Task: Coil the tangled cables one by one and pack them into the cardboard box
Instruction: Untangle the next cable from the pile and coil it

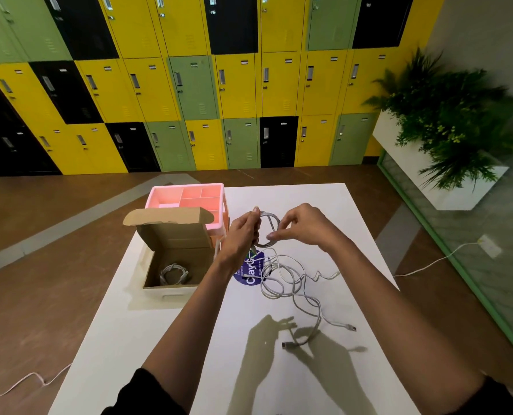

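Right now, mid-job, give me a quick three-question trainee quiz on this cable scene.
1. True or false: the cardboard box already holds a coiled cable.
2. What sits directly behind the box: A) a pink organiser tray, B) a plant, C) a laptop?
3. Fill in: both hands, left hand and right hand, hold a cable ____ above the table.

Key: 1 true. 2 A, the pink tray. 3 coil; more tangled cables lie loose beneath.
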A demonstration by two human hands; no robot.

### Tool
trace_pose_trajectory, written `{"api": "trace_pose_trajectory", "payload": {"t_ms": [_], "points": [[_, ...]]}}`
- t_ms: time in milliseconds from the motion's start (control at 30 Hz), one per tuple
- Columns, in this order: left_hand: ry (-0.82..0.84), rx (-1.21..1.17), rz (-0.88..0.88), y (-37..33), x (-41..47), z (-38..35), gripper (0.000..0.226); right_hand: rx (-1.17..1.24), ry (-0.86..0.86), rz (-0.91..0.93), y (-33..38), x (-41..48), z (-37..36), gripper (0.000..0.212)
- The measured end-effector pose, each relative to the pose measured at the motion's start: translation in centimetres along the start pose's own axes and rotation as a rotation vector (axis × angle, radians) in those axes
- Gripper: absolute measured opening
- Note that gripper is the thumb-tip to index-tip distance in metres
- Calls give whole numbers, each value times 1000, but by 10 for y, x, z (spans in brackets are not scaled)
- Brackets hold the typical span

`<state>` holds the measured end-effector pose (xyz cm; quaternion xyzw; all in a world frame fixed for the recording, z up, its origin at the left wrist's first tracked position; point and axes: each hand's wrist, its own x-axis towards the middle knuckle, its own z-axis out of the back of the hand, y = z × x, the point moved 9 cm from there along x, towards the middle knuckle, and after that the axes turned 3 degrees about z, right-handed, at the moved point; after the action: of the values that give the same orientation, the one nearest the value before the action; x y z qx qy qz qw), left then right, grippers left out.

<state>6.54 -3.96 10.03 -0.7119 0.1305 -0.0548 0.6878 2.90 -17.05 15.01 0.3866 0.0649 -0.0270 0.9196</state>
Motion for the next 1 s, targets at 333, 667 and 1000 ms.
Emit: {"api": "trace_pose_trajectory", "payload": {"t_ms": [333,667,1000], "points": [[-28,38,13,0,3,4,44,-297,-107,46,12,4,-8,20],[-5,196,-97,7,-2,10,36,113,132,239,22,2,-3,16],[80,207,-101,3,-5,-5,34,110,-26,198,-1,11,23,19]]}}
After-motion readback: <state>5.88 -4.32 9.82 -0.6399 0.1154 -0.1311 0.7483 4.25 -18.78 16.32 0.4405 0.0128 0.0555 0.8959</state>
